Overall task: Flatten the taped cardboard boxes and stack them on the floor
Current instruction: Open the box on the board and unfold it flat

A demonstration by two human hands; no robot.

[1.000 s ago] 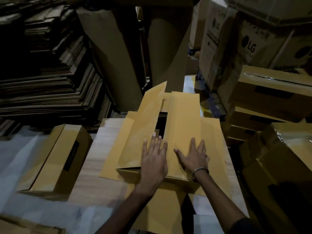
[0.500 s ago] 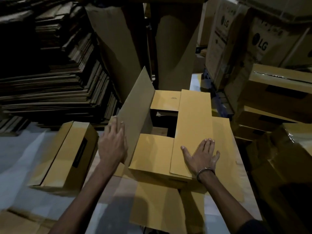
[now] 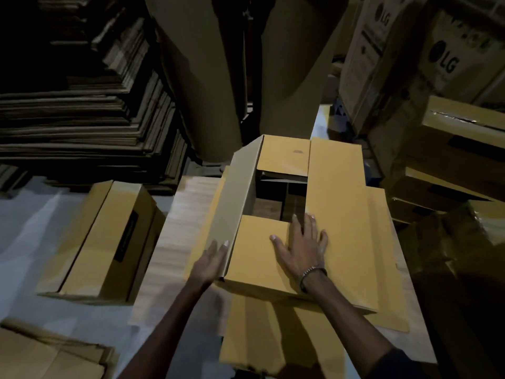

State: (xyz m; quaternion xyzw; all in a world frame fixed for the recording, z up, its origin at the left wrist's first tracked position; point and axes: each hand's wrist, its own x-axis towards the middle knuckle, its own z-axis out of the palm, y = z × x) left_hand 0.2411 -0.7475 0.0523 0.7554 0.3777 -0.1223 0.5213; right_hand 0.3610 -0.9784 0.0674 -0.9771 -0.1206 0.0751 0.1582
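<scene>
Two hands are on the one box (image 3: 287,228) in front of you. Your right hand (image 3: 300,248) lies flat and spread, palm down on the near flap (image 3: 257,250), gripping nothing. Your left hand (image 3: 211,259) is open too, fingers straight against the outer face of the long left flap (image 3: 235,198), which stands up on a slant; that grip is a press, not a clasp.

The box sits on a pale wood-grain counter (image 3: 177,228). Its top is open: the far flap (image 3: 284,157) and the long right flap (image 3: 341,214) lie roughly level, and a dark hollow shows between them. It looks like clean yellow-brown cardboard with crisp creases, and it has volume yet, so I'd judge it not flattened.

Flat yellow sheets (image 3: 273,332) lie under and in front of it, likely boxes already done. Another box (image 3: 106,242) to the left remains made up, and more made-up boxes (image 3: 464,149) crowd the right, so much is left. I can't tell where the floor stack is meant to be.
</scene>
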